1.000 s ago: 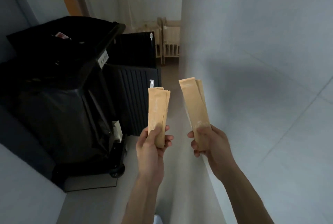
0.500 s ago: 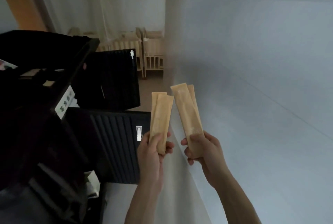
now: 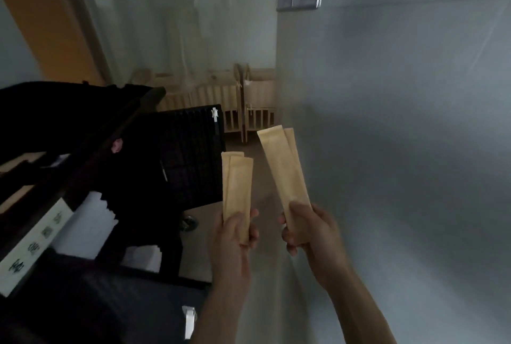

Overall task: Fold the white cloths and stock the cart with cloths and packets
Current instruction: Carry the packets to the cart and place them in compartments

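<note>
Packets (image 3: 237, 186) upright in left hand (image 3: 231, 244) grip; likely two.

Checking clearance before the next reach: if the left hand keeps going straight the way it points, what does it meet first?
Probably nothing close. The left hand holds its brown packets pointing up the corridor; the black cart stays to its left. The wooden cribs stand farther ahead, though depth is hard to judge.

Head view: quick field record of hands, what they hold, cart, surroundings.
left hand: grips two tan paper packets by their lower ends, upright
right hand: grips another pair of tan packets, tilted left at the top
cart: black, to the left, white label strip on its rail
white cloths: stacked inside the cart
background: wooden cribs down the corridor
</note>
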Demonstrator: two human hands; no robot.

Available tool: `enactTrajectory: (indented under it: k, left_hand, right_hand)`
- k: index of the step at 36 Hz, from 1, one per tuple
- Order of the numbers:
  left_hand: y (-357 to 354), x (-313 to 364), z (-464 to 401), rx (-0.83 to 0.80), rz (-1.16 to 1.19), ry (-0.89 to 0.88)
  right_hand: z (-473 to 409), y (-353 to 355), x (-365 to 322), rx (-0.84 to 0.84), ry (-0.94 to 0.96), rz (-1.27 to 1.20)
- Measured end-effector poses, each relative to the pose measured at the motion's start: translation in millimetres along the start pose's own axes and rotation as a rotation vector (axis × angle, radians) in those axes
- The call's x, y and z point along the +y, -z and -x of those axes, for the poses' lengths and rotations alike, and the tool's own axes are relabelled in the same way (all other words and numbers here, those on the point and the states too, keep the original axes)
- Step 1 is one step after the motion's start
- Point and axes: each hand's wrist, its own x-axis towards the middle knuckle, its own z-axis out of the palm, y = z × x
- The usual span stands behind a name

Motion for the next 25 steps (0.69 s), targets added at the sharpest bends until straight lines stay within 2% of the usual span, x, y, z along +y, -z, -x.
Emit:
enactTrajectory:
  k: [5,10,14,20,25]
  left_hand:
    - [-42.8,-17.3,-63.1,0.133,0.053,0.013]
    - [-60.8,-27.7,-112.4,0.175,0.0,0.0]
    - [-74.9,-39.5,-167.2,0.195,0.046,0.011]
    - [-84.8,-54.0,-267.9,0.182,0.157,0.008]
    - [-76.4,-45.7,-347.7,0.085,0.276,0.046]
  right_hand:
    - [-78.6,16.8,-10.7,-0.029,-0.011,-0.009]
    - [-134.2,18.8,-2.5,-0.048,-0.098,-0.053]
    - [-181.3,16.8,6.0,-0.084,-0.105,-0.006]
    - [-271.2,-0.8,18.6,-0.099,-0.106,0.082]
    - [-353.3,-36.1,34.3,-0.122,-0.117,0.151]
